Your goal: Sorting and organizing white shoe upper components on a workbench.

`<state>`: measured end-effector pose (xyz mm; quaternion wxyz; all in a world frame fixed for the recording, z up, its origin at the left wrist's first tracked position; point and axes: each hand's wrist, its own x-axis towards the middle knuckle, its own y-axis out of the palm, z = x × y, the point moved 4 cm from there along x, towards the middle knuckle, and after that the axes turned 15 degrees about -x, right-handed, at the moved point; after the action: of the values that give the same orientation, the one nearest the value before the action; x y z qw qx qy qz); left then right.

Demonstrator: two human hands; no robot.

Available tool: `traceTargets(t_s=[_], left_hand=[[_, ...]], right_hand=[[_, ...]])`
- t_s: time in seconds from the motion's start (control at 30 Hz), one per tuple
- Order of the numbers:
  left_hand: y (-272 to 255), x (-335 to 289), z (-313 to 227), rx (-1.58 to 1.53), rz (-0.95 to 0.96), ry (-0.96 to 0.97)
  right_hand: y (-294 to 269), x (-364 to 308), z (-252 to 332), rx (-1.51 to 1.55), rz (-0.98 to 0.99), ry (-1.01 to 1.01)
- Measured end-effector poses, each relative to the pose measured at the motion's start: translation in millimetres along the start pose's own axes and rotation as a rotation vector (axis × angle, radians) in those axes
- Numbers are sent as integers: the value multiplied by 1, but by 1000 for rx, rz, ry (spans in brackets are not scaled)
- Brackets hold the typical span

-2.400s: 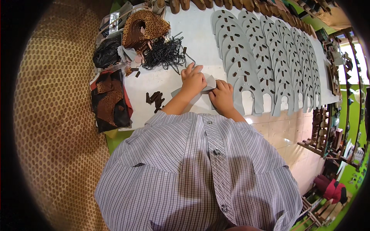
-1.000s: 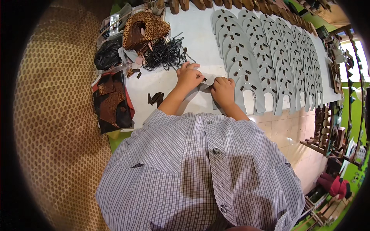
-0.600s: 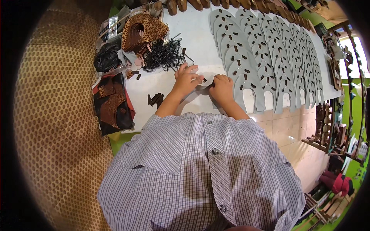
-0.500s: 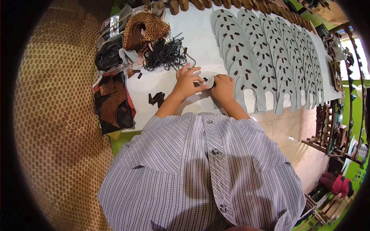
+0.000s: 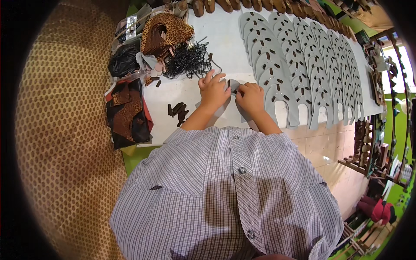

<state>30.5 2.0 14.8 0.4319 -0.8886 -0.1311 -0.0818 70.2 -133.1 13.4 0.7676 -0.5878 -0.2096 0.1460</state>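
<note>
Two sets of fingers at one grey piece (image 5: 234,82), low on the worktop (image 5: 223,43). Left hand (image 5: 213,92): half-spread, beside a dark tab (image 5: 229,83); grip unclear. Right hand (image 5: 251,98): bunched, seemingly pinching the edge. Backs up, forearms converging. Outward: loose strips (image 5: 177,109) unused; rows of grey cutouts (image 5: 307,65) tabbed. Apparently well along.

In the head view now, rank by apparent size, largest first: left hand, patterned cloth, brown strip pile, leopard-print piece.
1. Patterned cloth
2. Leopard-print piece
3. Left hand
4. Brown strip pile
</note>
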Motion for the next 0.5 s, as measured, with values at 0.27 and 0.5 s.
traceTargets(t_s=[0.27, 0.5], left_hand=[[7, 2, 11, 45, 5, -74], [-9, -3, 17, -110, 111, -91]], right_hand=[[0, 2, 0, 3, 49, 10], [7, -5, -14, 110, 19, -2]])
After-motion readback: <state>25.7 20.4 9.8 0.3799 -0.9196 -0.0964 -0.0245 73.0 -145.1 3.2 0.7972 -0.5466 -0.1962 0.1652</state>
